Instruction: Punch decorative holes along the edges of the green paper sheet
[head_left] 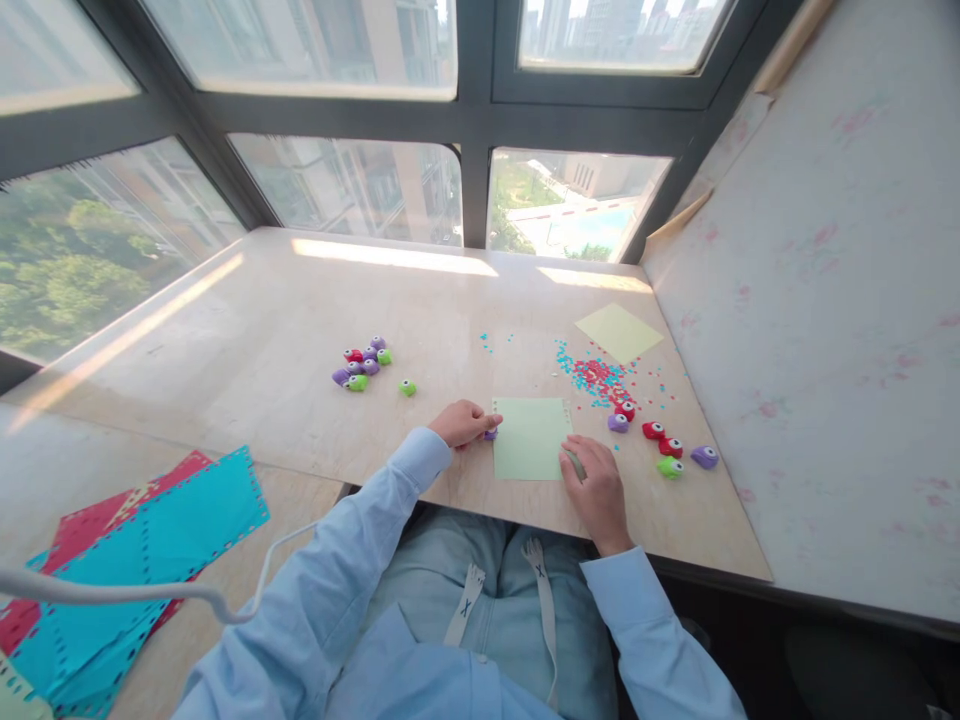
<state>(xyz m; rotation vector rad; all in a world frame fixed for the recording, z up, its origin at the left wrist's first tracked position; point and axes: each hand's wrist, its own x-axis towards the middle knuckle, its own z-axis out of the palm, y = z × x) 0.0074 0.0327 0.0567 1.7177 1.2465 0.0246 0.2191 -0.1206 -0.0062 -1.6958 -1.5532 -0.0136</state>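
Observation:
A light green paper sheet lies flat on the beige table in front of me. My left hand is at the sheet's left edge, its fingers closed on a small purple punch. My right hand rests on the sheet's lower right corner, covering a small green punch. Blue and red paper bits are scattered just beyond the sheet.
A cluster of purple, red and green punches sits at the left, one green punch apart. Several more punches lie to the right. A yellow sheet lies farther back. Punched blue and red sheets are stacked lower left.

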